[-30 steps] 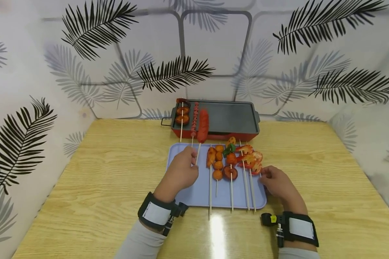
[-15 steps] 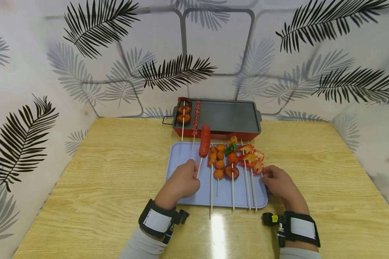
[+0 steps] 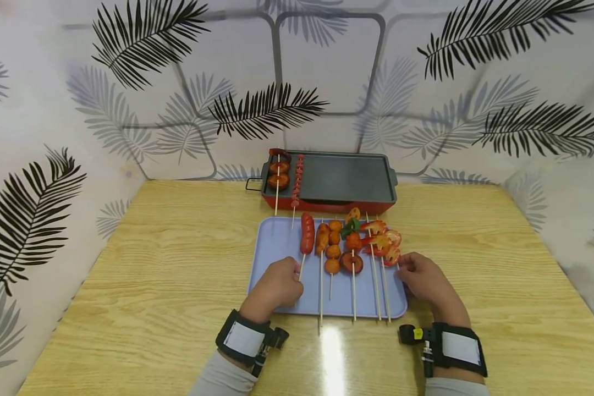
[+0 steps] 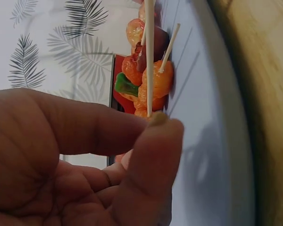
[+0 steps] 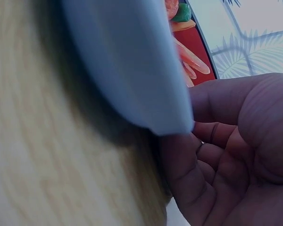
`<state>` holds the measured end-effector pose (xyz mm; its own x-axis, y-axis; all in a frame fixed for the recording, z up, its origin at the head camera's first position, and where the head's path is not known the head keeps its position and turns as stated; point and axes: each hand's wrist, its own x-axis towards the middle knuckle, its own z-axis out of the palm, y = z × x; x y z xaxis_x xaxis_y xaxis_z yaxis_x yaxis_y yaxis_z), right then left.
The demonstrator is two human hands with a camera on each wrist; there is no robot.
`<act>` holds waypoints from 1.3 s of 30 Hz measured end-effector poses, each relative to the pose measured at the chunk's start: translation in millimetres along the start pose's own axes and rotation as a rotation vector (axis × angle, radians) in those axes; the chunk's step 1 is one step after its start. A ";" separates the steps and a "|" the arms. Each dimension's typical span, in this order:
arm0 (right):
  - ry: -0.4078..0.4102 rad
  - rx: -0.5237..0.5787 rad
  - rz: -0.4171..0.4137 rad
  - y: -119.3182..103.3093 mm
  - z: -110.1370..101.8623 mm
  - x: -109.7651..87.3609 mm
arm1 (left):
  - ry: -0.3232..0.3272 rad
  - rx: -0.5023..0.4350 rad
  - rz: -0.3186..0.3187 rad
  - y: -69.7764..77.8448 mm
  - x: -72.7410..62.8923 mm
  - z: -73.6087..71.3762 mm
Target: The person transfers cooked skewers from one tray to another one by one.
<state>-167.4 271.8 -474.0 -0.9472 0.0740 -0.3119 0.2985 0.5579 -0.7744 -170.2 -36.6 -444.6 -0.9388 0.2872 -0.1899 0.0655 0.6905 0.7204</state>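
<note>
In the head view my left hand [image 3: 276, 285] pinches the stick of a red sausage skewer [image 3: 307, 234] over the left part of the lavender tray [image 3: 287, 304]. The sausage points away from me, beside a browned meat skewer [image 3: 322, 237]. In the left wrist view, thumb and forefinger meet on a stick's end [image 4: 158, 118]; the sausage itself is hidden there. My right hand [image 3: 424, 279] grips the tray's right edge, thumb and fingers on its rim [image 5: 177, 120] in the right wrist view. Whether the sausage touches the tray I cannot tell.
Also on the tray are an orange ball skewer [image 3: 333, 252], a mixed vegetable skewer [image 3: 353, 242] and shrimp skewers [image 3: 374, 242]. Behind it stands a red and black grill [image 3: 346, 176], with a mushroom-like skewer [image 3: 278, 175] and a thin red meat skewer [image 3: 297, 179] at its left end.
My left hand has drawn the sausage skewer back toward me, from over the grill's front to over the tray. The right hand has stayed on the tray's edge.
</note>
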 end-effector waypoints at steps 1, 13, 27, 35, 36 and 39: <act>0.002 -0.003 0.002 0.0 0.7 0.4 | -0.002 0.004 -0.002 -0.6 0.4 0.6; -0.028 -0.023 -0.027 2.1 -0.1 3.2 | 0.015 0.027 -0.004 -8.3 0.9 5.4; -0.129 0.076 -0.052 5.1 -9.5 4.6 | 0.028 -0.003 -0.028 -9.3 0.0 1.3; -0.116 0.046 -0.035 1.4 -8.4 5.0 | 0.047 0.037 -0.022 -11.1 -0.1 3.9; -0.115 0.043 -0.031 1.4 -8.8 5.1 | 0.049 0.039 -0.021 -11.3 -0.4 3.9; -0.118 0.048 -0.019 1.7 -9.3 5.2 | 0.057 0.049 -0.019 -12.6 -1.4 2.3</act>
<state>-172.9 280.8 -471.8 -0.9331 -0.0356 -0.3578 0.2891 0.5174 -0.8054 -168.9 -44.2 -455.0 -0.9576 0.2366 -0.1644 0.0626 0.7279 0.6828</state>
